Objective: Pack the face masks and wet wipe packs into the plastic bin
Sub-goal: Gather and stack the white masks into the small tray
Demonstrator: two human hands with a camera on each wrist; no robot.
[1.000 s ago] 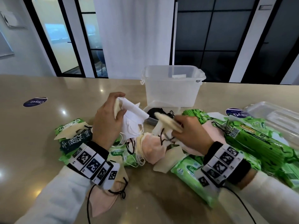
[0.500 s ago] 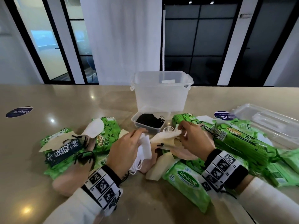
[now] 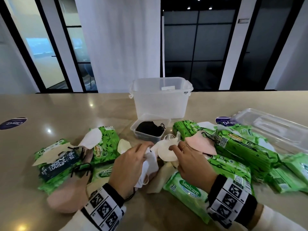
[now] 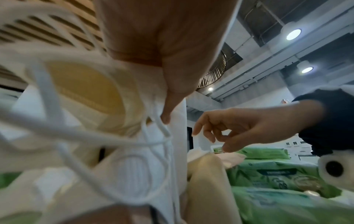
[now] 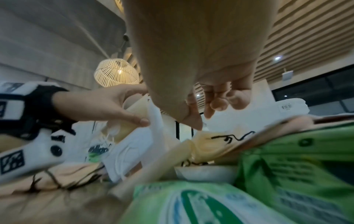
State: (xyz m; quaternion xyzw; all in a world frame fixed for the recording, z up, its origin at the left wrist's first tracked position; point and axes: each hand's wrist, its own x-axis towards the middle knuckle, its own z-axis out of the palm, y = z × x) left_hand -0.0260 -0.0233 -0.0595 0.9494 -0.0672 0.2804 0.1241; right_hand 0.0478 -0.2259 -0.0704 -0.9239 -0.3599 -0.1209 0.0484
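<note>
My left hand (image 3: 145, 151) grips a bundle of white face masks (image 3: 150, 164) low over the pile; the left wrist view shows the bundle (image 4: 134, 174) with ear loops and a cream mask in it. My right hand (image 3: 176, 146) hovers beside it with loosely curled fingers, and its thumb tip touches a cream mask (image 3: 165, 152) lying on the pile. The right wrist view shows nothing between those fingers (image 5: 220, 104). The clear plastic bin (image 3: 160, 105) stands upright behind the pile. Green wet wipe packs (image 3: 188, 189) (image 3: 241, 147) (image 3: 106, 142) lie all around.
A small clear tub (image 3: 133, 129) holding black masks (image 3: 148, 129) sits in front of the bin. A pink mask (image 3: 200, 144) lies right of my hand, another (image 3: 66, 194) at the near left. A clear lid (image 3: 275, 129) lies far right. A dark pack (image 3: 56, 164) lies left.
My left hand came down from chest height to the pile with the white masks. My right hand lowered the cream mask onto the pile and no longer pinches it.
</note>
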